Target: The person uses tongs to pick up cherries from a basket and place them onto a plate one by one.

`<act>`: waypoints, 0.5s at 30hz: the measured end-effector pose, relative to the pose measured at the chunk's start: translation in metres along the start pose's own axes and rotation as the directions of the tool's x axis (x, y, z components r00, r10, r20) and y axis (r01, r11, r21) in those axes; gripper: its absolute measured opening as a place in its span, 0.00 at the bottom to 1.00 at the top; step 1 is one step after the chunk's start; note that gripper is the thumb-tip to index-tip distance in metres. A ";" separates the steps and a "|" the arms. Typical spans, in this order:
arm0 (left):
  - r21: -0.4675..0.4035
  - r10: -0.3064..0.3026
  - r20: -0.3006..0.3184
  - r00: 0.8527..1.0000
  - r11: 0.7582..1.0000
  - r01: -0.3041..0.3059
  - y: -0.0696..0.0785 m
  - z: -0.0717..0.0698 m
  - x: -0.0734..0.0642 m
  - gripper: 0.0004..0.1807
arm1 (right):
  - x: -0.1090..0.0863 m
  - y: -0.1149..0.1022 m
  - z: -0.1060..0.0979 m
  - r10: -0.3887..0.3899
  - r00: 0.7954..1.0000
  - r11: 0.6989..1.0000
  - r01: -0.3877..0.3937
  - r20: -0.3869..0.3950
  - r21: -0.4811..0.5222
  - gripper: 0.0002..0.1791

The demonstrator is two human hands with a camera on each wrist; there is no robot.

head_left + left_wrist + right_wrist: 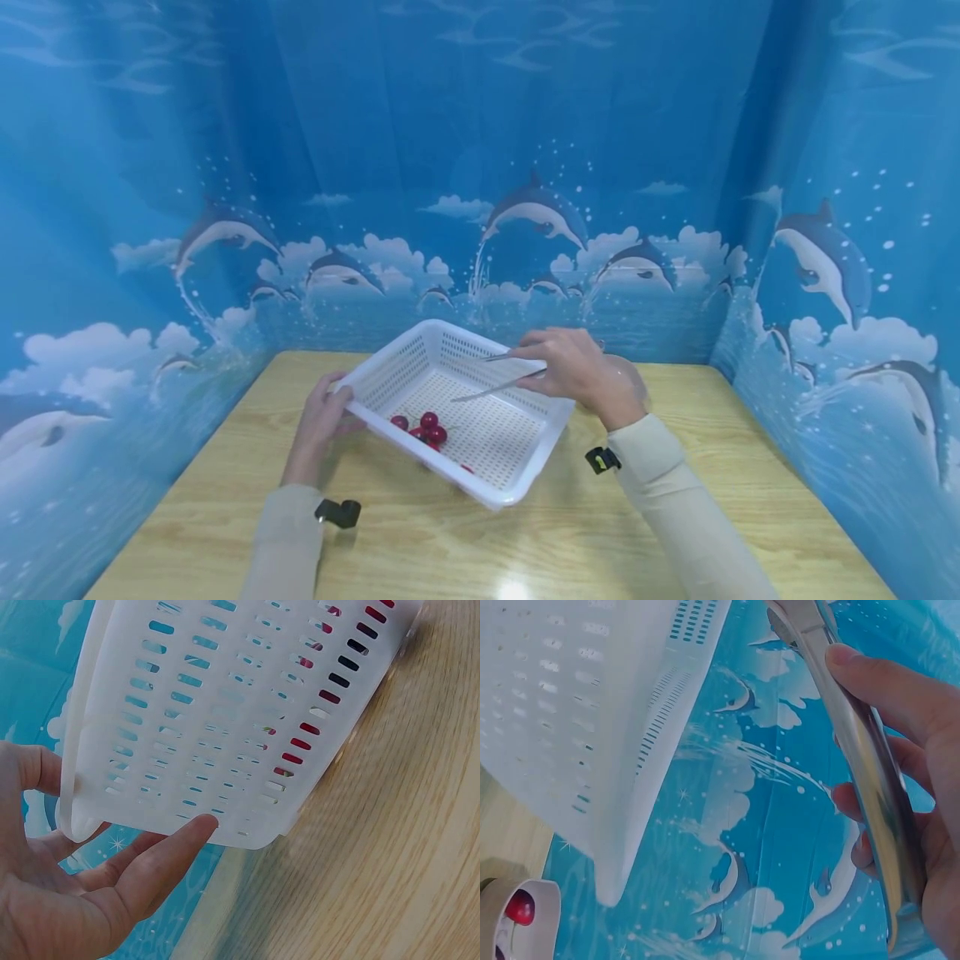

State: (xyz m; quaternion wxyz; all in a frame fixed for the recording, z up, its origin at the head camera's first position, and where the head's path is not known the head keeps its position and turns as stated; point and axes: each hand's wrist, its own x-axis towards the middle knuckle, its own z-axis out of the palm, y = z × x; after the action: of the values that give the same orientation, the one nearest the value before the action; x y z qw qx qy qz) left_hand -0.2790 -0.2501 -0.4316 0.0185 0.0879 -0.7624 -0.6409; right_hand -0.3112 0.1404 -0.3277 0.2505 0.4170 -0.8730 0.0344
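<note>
Cherries (429, 420): bunched at the low near wall of the tilted white basket (502, 429); best pinched lightly, singly, with the rim braced;
Left hand (321, 421): grips the rim, above the tabletop (420, 546);
Right hand (573, 371): clasps metal tongs (859, 742), tips apart;
Tongs' long axis: right to left, tips leftward;
Basket's long axis: far left to near right

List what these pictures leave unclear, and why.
How many cherries: head view, the near side of the basket partly hides them.
Full contents of the small container: right wrist view, cut by bottom edge.
What the rounded thing is: head view, the right hand covers part.
</note>
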 end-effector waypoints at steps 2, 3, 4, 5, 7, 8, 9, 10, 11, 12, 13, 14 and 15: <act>-0.014 -0.003 0.005 1.000 1.000 0.003 0.000 0.000 0.000 0.34 | 0.007 -0.001 0.002 -0.017 1.000 1.000 0.017 0.009 -0.001 0.21; -0.022 -0.006 0.010 1.000 1.000 0.007 0.004 -0.001 -0.002 0.34 | 0.010 -0.001 0.002 -0.026 0.999 1.000 0.026 0.019 -0.003 0.21; -0.027 -0.006 0.013 1.000 1.000 0.007 0.003 -0.001 -0.002 0.34 | 0.014 -0.002 0.003 -0.031 0.999 0.999 0.032 0.032 -0.007 0.21; -0.030 -0.007 0.014 1.000 1.000 0.008 0.003 -0.001 -0.002 0.34 | 0.017 -0.004 0.003 -0.034 0.998 0.999 0.034 0.048 -0.005 0.21; -0.022 -0.014 0.013 1.000 1.000 0.014 0.003 -0.001 -0.001 0.34 | 0.024 -0.007 0.003 -0.035 0.996 0.999 0.036 0.084 -0.009 0.21; -0.018 -0.017 0.012 1.000 1.000 0.017 0.004 -0.001 -0.001 0.34 | 0.027 -0.008 0.004 -0.037 0.994 0.999 0.038 0.101 -0.009 0.21; -0.012 -0.014 0.010 1.000 1.000 0.014 0.003 -0.001 -0.001 0.34 | 0.031 -0.010 0.004 -0.038 0.993 0.999 0.040 0.116 -0.017 0.21; -0.007 -0.010 0.005 1.000 1.000 0.010 0.000 -0.001 0.002 0.34 | 0.034 -0.011 0.005 -0.039 0.991 0.999 0.042 0.129 -0.020 0.21; -0.005 -0.009 0.002 1.000 1.000 0.009 0.000 0.000 0.001 0.34 | 0.037 -0.012 0.006 -0.041 0.988 0.999 0.045 0.146 -0.021 0.21; -0.006 -0.009 0.002 1.000 1.000 0.009 0.000 0.000 0.001 0.34 | 0.040 -0.014 0.007 -0.046 0.986 0.999 0.050 0.163 -0.021 0.21; -0.008 -0.008 0.002 1.000 1.000 0.008 0.000 0.000 0.001 0.33 | 0.042 -0.015 0.008 -0.052 0.983 0.998 0.057 0.179 -0.022 0.21; -0.007 -0.007 0.001 1.000 1.000 0.007 0.000 0.000 0.001 0.33 | 0.045 -0.017 0.008 -0.056 0.979 0.998 0.061 0.197 -0.020 0.20; -0.008 -0.005 0.000 1.000 1.000 0.005 0.000 0.000 0.001 0.33 | 0.047 -0.018 0.010 -0.059 0.975 0.998 0.065 0.214 -0.019 0.20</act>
State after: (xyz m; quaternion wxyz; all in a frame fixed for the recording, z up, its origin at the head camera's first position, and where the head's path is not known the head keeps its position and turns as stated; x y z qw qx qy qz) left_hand -0.2803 -0.2503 -0.4317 0.0171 0.0899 -0.7597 -0.6438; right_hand -0.3266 0.0923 -0.3165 0.1621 0.4421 -0.8817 -0.0296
